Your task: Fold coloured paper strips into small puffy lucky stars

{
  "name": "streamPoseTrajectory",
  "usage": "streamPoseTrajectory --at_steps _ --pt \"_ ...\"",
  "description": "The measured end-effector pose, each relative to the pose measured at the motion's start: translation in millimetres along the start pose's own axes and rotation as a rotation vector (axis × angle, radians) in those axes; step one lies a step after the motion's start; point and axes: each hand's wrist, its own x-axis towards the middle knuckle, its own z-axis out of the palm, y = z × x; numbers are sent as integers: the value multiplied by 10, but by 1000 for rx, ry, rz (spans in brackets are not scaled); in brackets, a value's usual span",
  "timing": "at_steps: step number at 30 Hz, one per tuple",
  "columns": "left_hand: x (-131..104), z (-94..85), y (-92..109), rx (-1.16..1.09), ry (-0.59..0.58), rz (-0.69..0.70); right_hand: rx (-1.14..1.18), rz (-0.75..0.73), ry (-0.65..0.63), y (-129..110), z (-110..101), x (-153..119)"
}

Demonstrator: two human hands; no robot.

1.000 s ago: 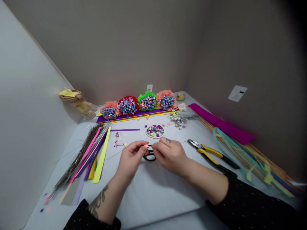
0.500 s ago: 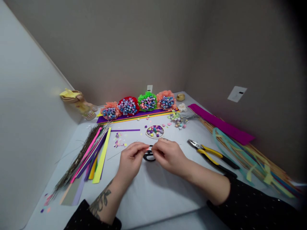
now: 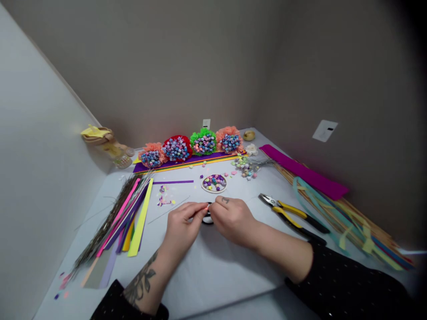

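My left hand [image 3: 183,226] and my right hand [image 3: 233,220] meet over the middle of the table, fingertips almost touching. Both are closed in a pinch around a small pink-orange piece [image 3: 207,207], perhaps paper; fingers cover most of it. Under my fingertips lie scissors, with only part of their black handles [image 3: 208,220] showing. Just beyond sits an oval dish [image 3: 214,191] of small, colourful folded stars. A thin wire [image 3: 167,210] lies beside my left hand, and tiny paper scraps [image 3: 164,202] lie past it. Yellow-and-black pliers [image 3: 293,218] rest to the right.
Colourful paper strips [image 3: 136,235] and a bundle of wire stems [image 3: 106,226] lie left. Several star-filled paper flowers [image 3: 177,149] line the back. A magenta paper sheet [image 3: 307,172] and wooden sticks [image 3: 356,218] with ribbons stretch along the right. A jar [image 3: 120,156] stands back left.
My fingers have drawn slightly closer together over the pink-orange piece, and my right hand has turned a little. The view has shifted slightly. Things on the table stay put.
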Motion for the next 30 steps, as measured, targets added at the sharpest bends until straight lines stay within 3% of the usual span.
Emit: streamPoseTrajectory --at_steps 5,8,17,27,30 --pt "29 -27 31 -87 40 -185 311 163 -55 35 -1 27" --pt "60 -47 50 -172 93 -282 373 191 -46 51 -32 43" --pt "41 -27 66 -256 55 -344 410 158 16 37 -49 32" --pt "54 -3 41 -431 79 -437 594 392 29 0 -67 62" --pt "49 -9 38 -415 87 -407 612 465 6 -6 -73 75"
